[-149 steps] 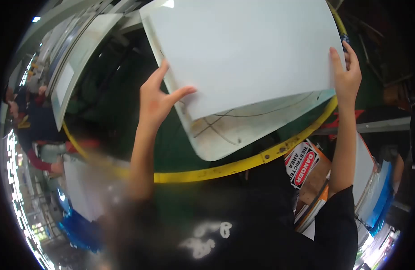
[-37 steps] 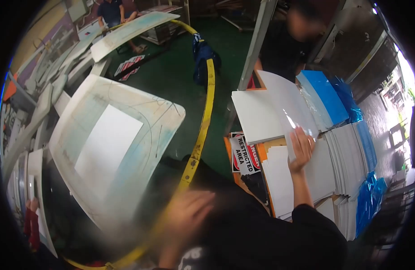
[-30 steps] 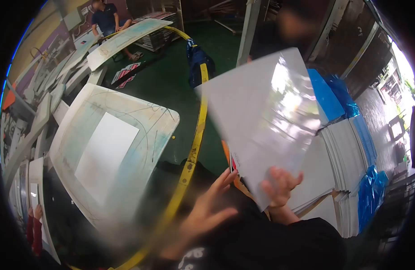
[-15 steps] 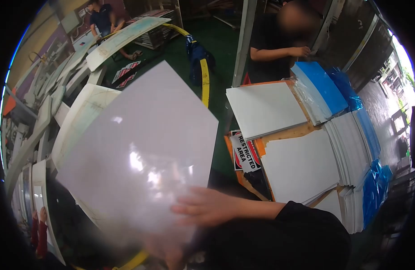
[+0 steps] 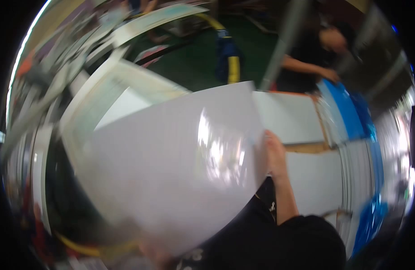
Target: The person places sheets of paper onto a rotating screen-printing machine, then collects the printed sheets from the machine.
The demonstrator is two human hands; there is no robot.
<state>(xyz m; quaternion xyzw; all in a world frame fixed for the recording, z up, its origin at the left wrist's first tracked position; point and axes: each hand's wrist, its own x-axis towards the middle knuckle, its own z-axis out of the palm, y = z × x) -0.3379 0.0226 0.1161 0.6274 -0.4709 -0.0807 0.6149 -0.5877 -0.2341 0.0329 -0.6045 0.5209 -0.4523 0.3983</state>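
Observation:
A large glossy white sheet point(image 5: 171, 148) is tilted up in front of me, bright reflections on its right half. My right hand point(image 5: 275, 153) grips its right edge, with the fingers partly behind the sheet. My left hand point(image 5: 155, 249) is blurred at the sheet's near edge and appears to hold it there; its fingers are mostly hidden. Beneath lies a pale greenish framed board point(image 5: 92, 96), and another white sheet point(image 5: 125, 105) on it pokes out past the held one.
Stacks of white sheets point(image 5: 313, 180) stand at my right, with blue wrapping point(image 5: 369, 225) beside them. Behind the stacks, a person point(image 5: 306, 63) has a hand at a blue-covered pile point(image 5: 340, 103). A metal post point(image 5: 286, 45) rises nearby. Another pale board point(image 5: 158, 22) lies at the far left.
My right hand has gone from lying on the sheet's face to gripping its right edge. The sheet has turned and shifted right, uncovering another white sheet on the board. The view has swung.

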